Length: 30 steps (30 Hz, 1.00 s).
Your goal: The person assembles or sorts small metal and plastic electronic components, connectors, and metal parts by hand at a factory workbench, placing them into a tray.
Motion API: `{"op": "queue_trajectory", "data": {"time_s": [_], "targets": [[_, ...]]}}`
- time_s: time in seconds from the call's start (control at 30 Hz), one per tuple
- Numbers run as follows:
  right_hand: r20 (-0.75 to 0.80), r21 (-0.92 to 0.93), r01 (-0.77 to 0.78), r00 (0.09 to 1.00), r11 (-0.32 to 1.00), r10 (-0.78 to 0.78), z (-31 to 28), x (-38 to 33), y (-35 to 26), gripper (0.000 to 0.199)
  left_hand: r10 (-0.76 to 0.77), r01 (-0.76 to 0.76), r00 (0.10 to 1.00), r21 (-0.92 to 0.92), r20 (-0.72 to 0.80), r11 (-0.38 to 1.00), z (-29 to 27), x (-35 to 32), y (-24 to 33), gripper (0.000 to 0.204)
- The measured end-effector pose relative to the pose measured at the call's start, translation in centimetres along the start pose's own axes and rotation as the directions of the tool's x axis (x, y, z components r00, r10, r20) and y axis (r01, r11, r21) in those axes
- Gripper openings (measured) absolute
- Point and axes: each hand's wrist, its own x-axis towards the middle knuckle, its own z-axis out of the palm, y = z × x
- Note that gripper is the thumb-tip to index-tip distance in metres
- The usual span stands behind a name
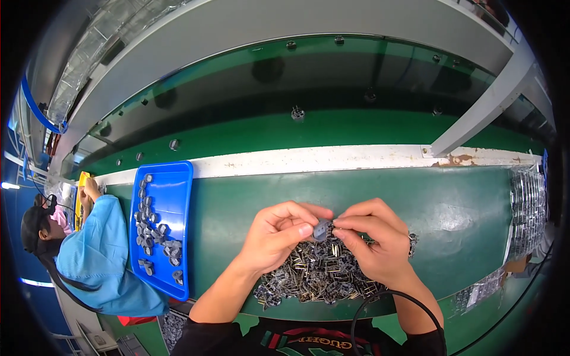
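Note:
Above a heap of parts, my left hand [276,232] is closed, pinching a small round grey plastic part [322,230] between thumb and fingers. My right hand [380,240] meets it from the other side, thumb and fingertips closed on a small dark piece with metal pins [331,230] against the grey part. Whether the two pieces are joined cannot be made out. Below both hands spreads the heap of small dark parts with shiny metal pins [320,273] on the green work surface; my right hand hides some of it.
A blue tray [187,237] holding several grey round parts stands to the left. Beyond it sits a person in a blue top [98,255]. A white ledge [332,157] borders a green conveyor belt [368,127] carrying scattered parts. Clear plastic trays [527,207] are stacked right; a black cable [386,292] loops nearby.

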Motion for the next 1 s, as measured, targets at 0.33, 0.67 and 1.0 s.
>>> {"op": "queue_trajectory", "data": {"time_s": [0.33, 0.67, 1.0], "targets": [[-0.112, 0.049, -0.061, 0.992, 0.997, 0.066, 0.1, -0.5, 0.3, 0.02, -0.252, 0.266, 0.963, 0.179, -0.095, 0.947, 1.3, -0.5, 0.6, 0.045], [-0.057, -0.202, 0.174, 0.98, 0.964, -0.189, 0.5, -0.2, -0.6, 0.02, 0.05, -0.034, 0.996, 0.218, -0.07, 0.975, 2.4, -0.8, -0.2, 0.037], [-0.032, -0.273, 0.196, 0.977, 0.942, -0.213, 1.0, -0.9, -0.4, 0.024, 0.065, -0.05, 0.996, 0.228, -0.061, 0.972, 2.8, -1.5, -0.9, 0.033]]}}
